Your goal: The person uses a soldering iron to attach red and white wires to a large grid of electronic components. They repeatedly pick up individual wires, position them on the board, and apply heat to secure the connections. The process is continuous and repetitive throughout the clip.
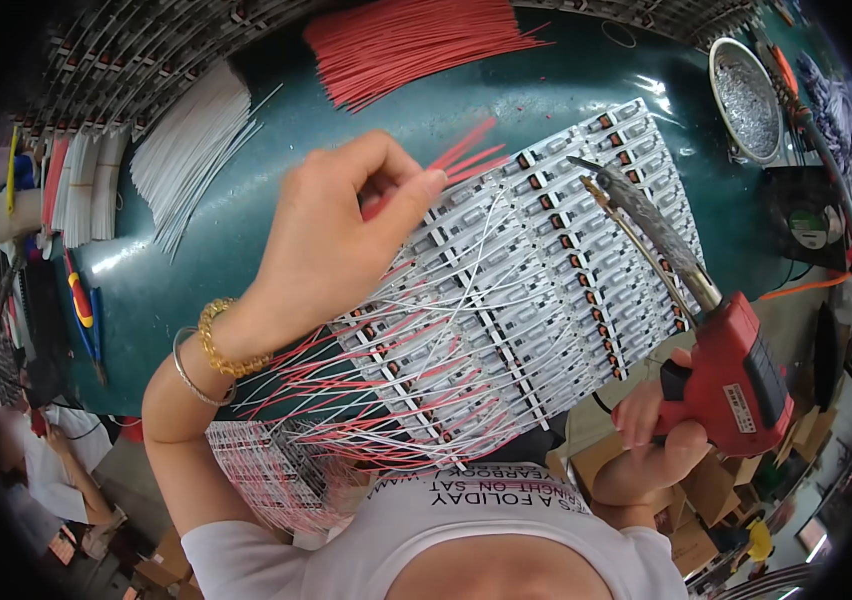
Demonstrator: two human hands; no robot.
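White shirt nearest, both hands busy over a wired board panel on a dark green table.
Right hand wrapped round grip of red soldering gun, tip over panel's right part; left hand pinches red wires between thumb and fingers, above panel's far-left edge. Panel sits at table's near side, tilted, red and white leads trailing off its left; second wired panel lower left. Table glossy: red-yellow-handled tool at left, loose white wires beyond, red wire pile farther, metal bowl of silvery bits far right, rows of boards along far edge. Room: cardboard boxes lower right, co-worker lower left.
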